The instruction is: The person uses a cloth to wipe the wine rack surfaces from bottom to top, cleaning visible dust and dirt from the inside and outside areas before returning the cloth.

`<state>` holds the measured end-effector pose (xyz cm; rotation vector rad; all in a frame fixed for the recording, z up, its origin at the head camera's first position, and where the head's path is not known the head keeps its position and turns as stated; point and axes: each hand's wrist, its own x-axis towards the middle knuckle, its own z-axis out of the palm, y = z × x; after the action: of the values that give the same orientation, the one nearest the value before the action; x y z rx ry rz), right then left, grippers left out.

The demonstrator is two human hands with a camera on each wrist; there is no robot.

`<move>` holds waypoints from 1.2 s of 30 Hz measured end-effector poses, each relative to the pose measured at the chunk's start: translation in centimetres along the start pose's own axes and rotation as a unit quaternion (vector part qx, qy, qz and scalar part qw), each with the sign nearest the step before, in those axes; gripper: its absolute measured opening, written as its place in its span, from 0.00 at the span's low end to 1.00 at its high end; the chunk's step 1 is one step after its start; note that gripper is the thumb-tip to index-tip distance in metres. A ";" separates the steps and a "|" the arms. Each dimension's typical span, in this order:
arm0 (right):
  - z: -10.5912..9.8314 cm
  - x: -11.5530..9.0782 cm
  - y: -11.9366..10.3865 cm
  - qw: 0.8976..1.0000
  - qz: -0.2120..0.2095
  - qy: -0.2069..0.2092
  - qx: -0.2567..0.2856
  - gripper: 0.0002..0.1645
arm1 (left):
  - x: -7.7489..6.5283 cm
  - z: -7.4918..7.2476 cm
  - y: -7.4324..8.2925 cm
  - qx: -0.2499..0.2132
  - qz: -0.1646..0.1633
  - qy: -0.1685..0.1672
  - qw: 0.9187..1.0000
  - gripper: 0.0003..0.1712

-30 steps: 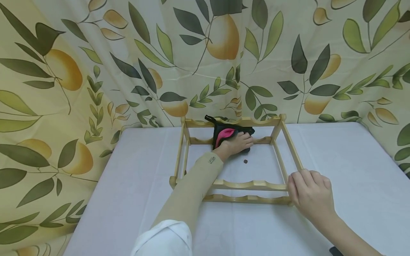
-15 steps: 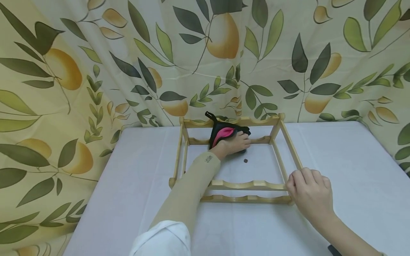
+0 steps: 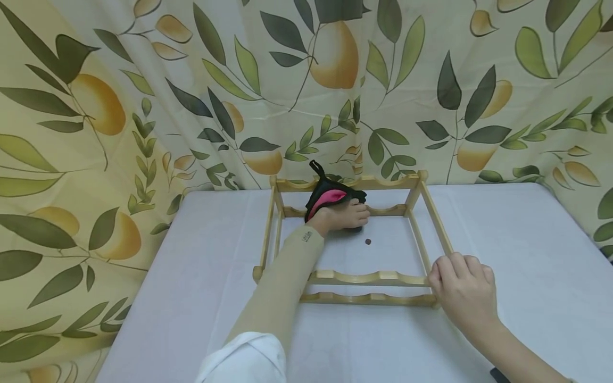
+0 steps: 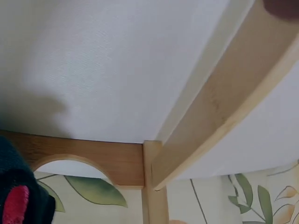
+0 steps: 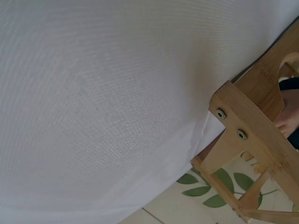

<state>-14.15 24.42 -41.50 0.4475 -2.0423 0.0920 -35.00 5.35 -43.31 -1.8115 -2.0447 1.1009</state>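
Observation:
A wooden rack [image 3: 378,278] with scalloped rails stands on the white-covered table. My left hand [image 3: 342,215] reaches over its front rails and holds a black cloth piece [image 3: 327,187] with a pink inner side and a loop at its top, right at the back rails. Its fingertips are partly hidden by the cloth. In the left wrist view the dark cloth [image 4: 18,196] shows at the lower left corner, over the scalloped rail [image 4: 112,161]. My right hand [image 3: 464,287] grips the rack's front right corner. Through the rack, the right wrist view shows part of the left hand [image 5: 290,112].
A small brown spot [image 3: 368,241] lies on the table [image 3: 230,234] inside the rack. A dark object [image 3: 499,375] shows at the bottom edge near the right forearm. Behind the table hangs a curtain [image 3: 297,80] printed with fruit and leaves.
My left hand and the black cloth have slid left along the rack's back rails, and the loop stands higher. The right hand stays on the corner, and the rack has hardly moved.

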 end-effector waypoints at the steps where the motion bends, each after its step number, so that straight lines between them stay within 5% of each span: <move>1: 0.0 0.0 0.0 1.000 0.000 0.001 0.001 0.16 | -0.1 0.0 0.0 -0.006 0.004 0.012 1.000 0.17; 10: -0.1 0.1 0.0 1.000 -0.003 0.000 0.001 0.17 | 0.5 -0.3 0.3 -0.016 0.035 0.127 0.991 0.17; 18: -0.1 0.2 -0.1 1.000 0.002 0.004 0.006 0.16 | 1.5 -0.6 0.9 -0.023 0.003 0.039 0.999 0.17; 24: -0.1 0.2 -0.1 1.000 0.001 0.003 0.007 0.16 | 1.1 -0.5 0.6 -0.064 -0.009 0.019 0.998 0.17; 28: -0.1 0.1 -0.1 1.000 0.002 0.002 0.006 0.16 | 1.0 -0.4 0.5 -0.072 -0.008 0.022 0.997 0.18; 36: -0.1 0.1 -0.1 1.000 0.004 0.005 0.006 0.17 | 1.5 -0.4 1.0 -0.013 0.004 0.073 0.997 0.16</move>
<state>-14.12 24.36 -41.42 0.4464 -2.0356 0.1108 -34.40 6.86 -44.14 -1.8547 -1.9782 0.9198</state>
